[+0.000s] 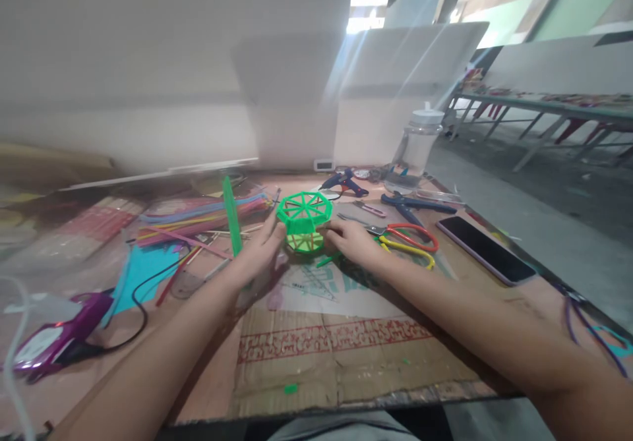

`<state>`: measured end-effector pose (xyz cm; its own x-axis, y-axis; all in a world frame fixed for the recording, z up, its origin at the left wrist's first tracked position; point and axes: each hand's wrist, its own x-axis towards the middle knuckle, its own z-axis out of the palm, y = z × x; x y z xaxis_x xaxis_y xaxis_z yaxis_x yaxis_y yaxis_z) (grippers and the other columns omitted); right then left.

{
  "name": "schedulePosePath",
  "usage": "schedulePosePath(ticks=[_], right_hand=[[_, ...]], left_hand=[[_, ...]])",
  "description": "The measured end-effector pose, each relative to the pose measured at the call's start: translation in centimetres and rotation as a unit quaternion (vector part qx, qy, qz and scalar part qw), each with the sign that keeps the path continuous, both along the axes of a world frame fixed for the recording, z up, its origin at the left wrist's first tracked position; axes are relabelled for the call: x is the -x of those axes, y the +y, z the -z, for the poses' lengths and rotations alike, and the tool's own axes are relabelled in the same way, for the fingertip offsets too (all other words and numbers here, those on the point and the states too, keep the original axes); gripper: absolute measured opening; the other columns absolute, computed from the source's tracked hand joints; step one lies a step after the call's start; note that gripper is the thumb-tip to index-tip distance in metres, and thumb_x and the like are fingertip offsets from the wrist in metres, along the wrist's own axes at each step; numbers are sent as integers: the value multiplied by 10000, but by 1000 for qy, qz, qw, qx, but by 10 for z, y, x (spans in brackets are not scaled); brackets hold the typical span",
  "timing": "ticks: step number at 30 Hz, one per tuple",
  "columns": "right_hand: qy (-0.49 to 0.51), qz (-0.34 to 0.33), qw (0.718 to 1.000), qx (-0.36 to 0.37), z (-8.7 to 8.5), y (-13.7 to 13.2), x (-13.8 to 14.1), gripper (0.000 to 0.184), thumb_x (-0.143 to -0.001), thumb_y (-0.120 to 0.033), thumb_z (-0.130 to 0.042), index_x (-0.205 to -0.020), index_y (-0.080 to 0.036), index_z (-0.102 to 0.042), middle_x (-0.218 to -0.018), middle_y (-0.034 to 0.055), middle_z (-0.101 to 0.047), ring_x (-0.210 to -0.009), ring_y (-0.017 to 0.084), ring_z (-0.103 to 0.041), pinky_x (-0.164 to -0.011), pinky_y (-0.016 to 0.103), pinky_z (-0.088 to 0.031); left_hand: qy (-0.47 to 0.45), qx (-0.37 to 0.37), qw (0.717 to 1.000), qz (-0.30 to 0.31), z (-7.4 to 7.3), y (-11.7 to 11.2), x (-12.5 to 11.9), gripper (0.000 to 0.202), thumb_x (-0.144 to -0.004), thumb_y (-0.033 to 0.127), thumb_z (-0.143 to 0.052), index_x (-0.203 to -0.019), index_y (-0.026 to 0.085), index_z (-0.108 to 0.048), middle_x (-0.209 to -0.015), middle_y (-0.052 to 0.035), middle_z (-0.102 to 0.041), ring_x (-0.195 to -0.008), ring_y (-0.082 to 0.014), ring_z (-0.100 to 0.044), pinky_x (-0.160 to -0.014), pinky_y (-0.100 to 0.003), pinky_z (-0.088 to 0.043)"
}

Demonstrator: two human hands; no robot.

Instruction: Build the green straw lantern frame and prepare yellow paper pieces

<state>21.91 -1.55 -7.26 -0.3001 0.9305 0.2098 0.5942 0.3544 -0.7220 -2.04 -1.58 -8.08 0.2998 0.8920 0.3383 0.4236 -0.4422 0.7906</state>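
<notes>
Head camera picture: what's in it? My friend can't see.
Left hand and right hand hold a green, spoked, round frame at a cluttered brown table, with red-and-yellow-handled metal scissors and a black-screened phone to the right.

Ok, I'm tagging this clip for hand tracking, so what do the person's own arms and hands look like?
The left hand and right hand are gloveless. Both forearms are bare as far as they show, with no sleeve, watch or bracelet in view. It's too blurred to rule out rings.
</notes>
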Motion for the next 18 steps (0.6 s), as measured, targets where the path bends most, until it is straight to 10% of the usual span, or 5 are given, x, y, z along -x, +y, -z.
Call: schedulePosePath(ticks=[6,10,18], right_hand=[[9,7,1000,9,1,-3,3,246,-946,-226,-549,-945,-148,-783,-804,50,-750,-719,173,-636,-690,274,-450],[24,10,1000,-3,4,-5,2,230,-941,-231,-556,-958,-158,-773,-779,30,-734,-693,156,-615,-666,257,-439],[6,98,991,-91,-30,-6,-38,335,-958,-378,-558,-722,-171,-674,-616,2,-615,-594,149,-545,-581,268,-370]], left_hand=[[67,-186,974,-109,-40,7,5,444,-970,491,-518,-1288,193,-604,-1356,-147,-608,-1312,-287,-543,-1102,-495,-441],[233,-270,933,-44,-74,2,-9,280,-942,407,-575,-910,196,-756,-1204,-117,-673,-1172,-297,-599,-1060,-512,-430],[289,-256,922,4,-67,13,-24,365,-947,498,-563,-860,226,-789,-1130,-104,-683,-1153,-311,-575,-1034,-508,-412]])
